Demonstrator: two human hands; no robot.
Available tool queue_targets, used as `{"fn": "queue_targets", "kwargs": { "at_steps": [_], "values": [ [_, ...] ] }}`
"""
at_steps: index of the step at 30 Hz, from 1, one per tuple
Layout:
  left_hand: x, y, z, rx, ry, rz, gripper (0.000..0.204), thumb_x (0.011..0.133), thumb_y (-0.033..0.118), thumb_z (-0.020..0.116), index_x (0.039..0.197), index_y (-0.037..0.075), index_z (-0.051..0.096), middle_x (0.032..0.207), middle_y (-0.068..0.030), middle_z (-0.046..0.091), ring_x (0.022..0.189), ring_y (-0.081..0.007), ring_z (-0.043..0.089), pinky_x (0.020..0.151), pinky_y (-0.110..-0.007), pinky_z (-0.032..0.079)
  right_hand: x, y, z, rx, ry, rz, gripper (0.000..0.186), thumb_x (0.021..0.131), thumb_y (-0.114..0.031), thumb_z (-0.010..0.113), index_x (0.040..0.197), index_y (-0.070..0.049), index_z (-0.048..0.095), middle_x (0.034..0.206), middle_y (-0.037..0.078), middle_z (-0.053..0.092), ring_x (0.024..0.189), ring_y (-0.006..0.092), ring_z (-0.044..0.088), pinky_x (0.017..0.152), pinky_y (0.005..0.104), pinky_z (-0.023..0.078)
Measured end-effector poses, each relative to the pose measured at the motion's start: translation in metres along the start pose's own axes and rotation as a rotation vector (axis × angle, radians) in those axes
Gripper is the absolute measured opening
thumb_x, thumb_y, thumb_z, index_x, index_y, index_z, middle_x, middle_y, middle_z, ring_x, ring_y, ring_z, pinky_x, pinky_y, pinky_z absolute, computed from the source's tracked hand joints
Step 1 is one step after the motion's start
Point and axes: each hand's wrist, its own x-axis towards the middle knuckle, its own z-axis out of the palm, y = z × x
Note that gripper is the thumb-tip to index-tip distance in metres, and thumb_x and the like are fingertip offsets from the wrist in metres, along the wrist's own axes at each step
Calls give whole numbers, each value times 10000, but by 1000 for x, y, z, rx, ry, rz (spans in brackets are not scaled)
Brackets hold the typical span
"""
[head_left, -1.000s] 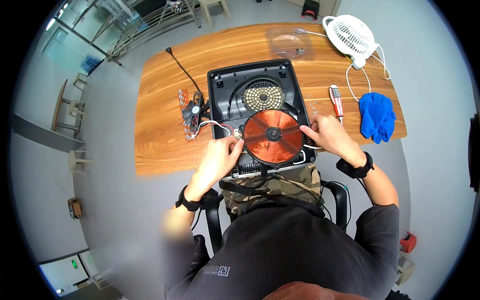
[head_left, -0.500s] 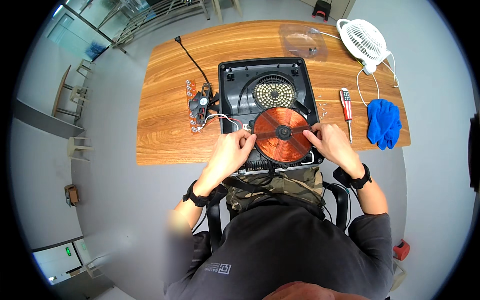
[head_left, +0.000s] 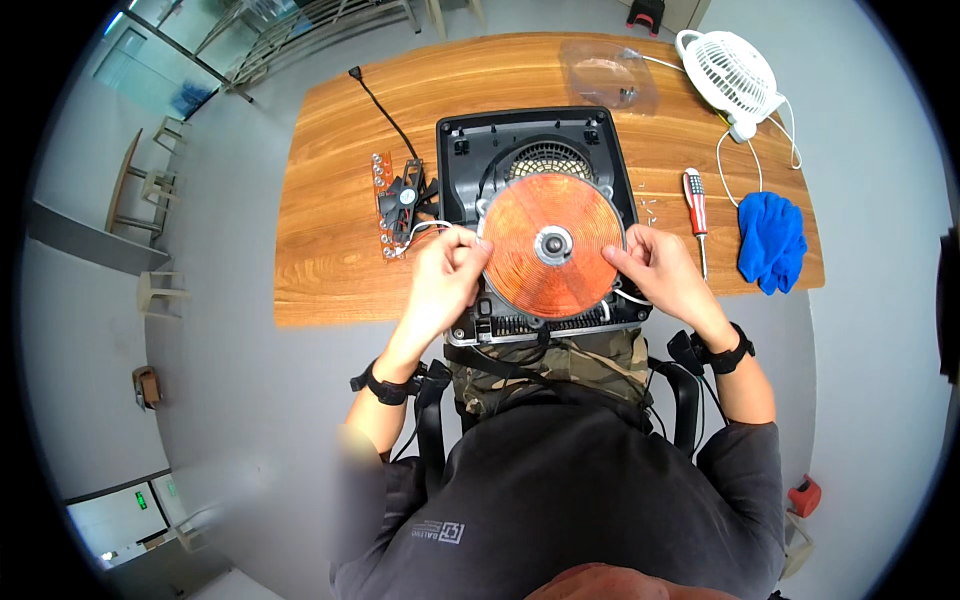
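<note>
2 hands' fingers gripping copper coil disc (head_left: 551, 245), left hand (head_left: 447, 275), right hand (head_left: 655, 268), disc now lifted above black housing (head_left: 460, 150)

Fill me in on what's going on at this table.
A seated person holds a round copper coil disc by its edges, left hand on one side and right hand on the other, over an opened black appliance housing on a wooden table. A small circuit board lies left of the housing; a screwdriver, blue cloth and white fan lie to the right.

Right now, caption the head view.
Both hands grip a copper coil disc over an opened black cooker housing.
</note>
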Motion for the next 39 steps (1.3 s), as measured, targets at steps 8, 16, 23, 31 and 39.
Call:
{"fn": "queue_targets", "kwargs": {
  "at_steps": [8, 16, 23, 31, 39],
  "values": [
    [-8, -2, -30, -134, 59, 80, 205, 1096, 238, 553, 1029, 54, 616, 716, 46, 595, 463, -11, 393, 432, -185, 286, 22, -31, 13, 125, -109, -30, 498, 987, -306, 724, 686, -54, 417, 618, -23, 342, 616, 85, 308, 515, 311, 308],
    [-14, -13, -37, -187, 91, 112, 207, 1113, 256, 511, 1035, 76, 578, 721, 58, 526, 496, -12, 358, 456, -186, 271, 44, -19, 33, 171, -169, -74, 375, 1036, -278, 671, 763, -83, 502, 691, -94, 375, 651, 19, 327, 541, 241, 285],
    [-29, -24, -35, -295, 104, 13, 196, 1122, 240, 481, 1012, 88, 534, 780, 51, 521, 516, -16, 376, 461, -177, 292, 43, -10, 41, 313, -238, -124, 444, 1010, -284, 681, 713, -73, 428, 626, -45, 403, 617, 66, 346, 531, 295, 338],
    [-23, 1, -12, -275, 88, 65, 180, 1112, 284, 507, 1063, 114, 542, 791, 61, 568, 507, -13, 380, 462, -181, 280, 59, 3, 21, 334, -288, 22, 389, 1049, -358, 632, 784, -78, 584, 699, -83, 482, 640, 40, 393, 548, 280, 356],
    [-18, -14, 2, -217, -60, -65, 213, 1116, 261, 488, 1166, 62, 546, 848, 21, 595, 535, -45, 476, 470, -188, 334, 39, 3, 6, 574, -337, 248, 348, 1056, -426, 608, 996, -93, 688, 799, -105, 593, 597, -36, 405, 502, 175, 317]
  ]
}}
